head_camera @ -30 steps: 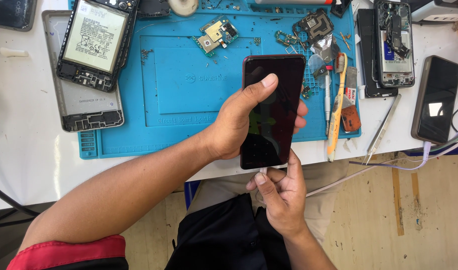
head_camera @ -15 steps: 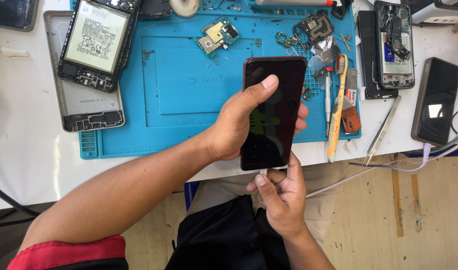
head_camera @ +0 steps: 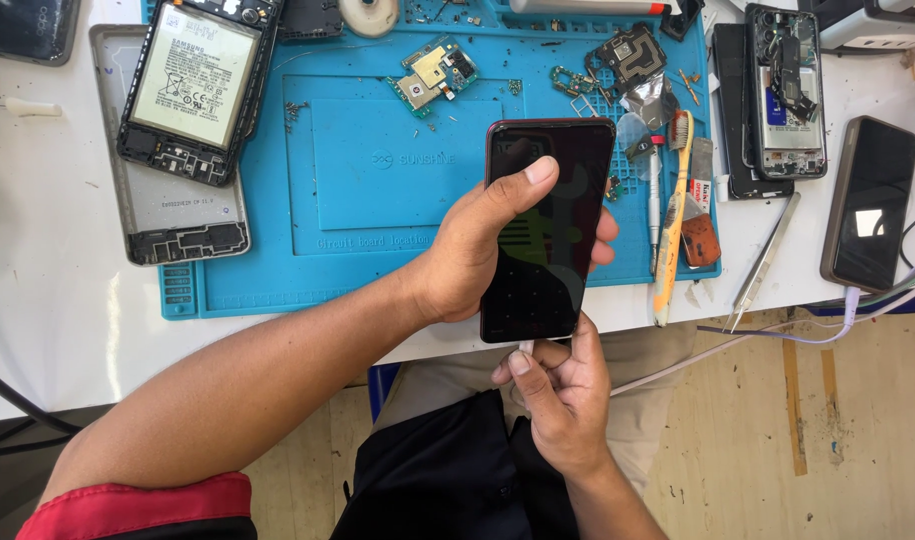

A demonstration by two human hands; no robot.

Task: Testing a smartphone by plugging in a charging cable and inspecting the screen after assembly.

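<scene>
I am gripping the dark-screened slab phone [head_camera: 545,232] in my left hand [head_camera: 475,250]; right hand [head_camera: 561,400] is pinching the white cable plug [head_camera: 527,347], best pushed in straight.

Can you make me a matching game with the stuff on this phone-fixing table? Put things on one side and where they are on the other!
Things:
1. dark phone
2. toothbrush
3. tweezers
4. opened phone with battery

Places:
A. on the white table, right of the blue mat
B. top left, partly on the mat
C. held in the left hand
D. on the mat's right edge

Pairs: 1-C, 2-D, 3-A, 4-B
</scene>
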